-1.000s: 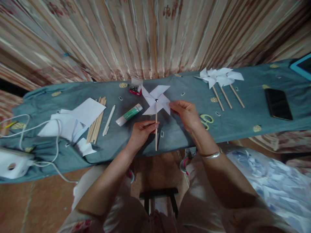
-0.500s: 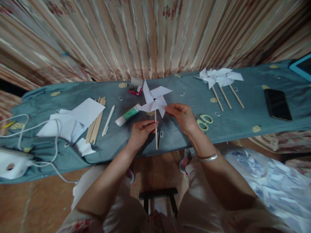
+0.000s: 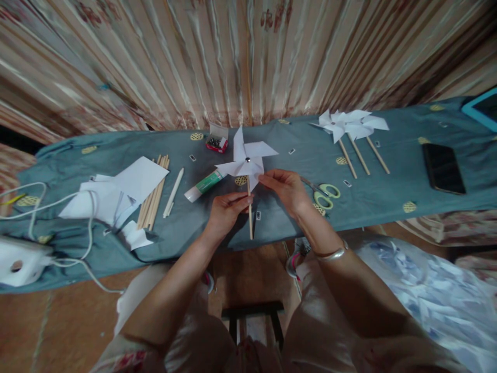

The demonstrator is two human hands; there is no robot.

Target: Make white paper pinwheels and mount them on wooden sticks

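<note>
A white paper pinwheel (image 3: pixel 248 159) on a wooden stick stands out in front of me, a silver pin at its centre. My left hand (image 3: pixel 227 211) pinches the stick a little below the blades. At the lower right blade, the thumb and fingertips of my right hand (image 3: pixel 286 189) are closed on the paper edge. Behind the pinwheel lie a green and white glue stick (image 3: pixel 205 185) and a small red box of pins (image 3: pixel 216 144). Scissors with light green handles (image 3: pixel 326 196) rest just right of my right hand.
Three finished-looking pinwheels (image 3: pixel 351 124) lie at the back right, with a black phone (image 3: pixel 443 168) beyond. To the left are a white pen (image 3: pixel 173 192), several wooden sticks (image 3: pixel 155 199), white paper sheets (image 3: pixel 135 178) and a white power strip (image 3: pixel 23 261) with cables.
The pinwheel's blades have turned clockwise a little on the pin. My right hand has shifted slightly left and down with the blade; my left hand has stayed on the stick.
</note>
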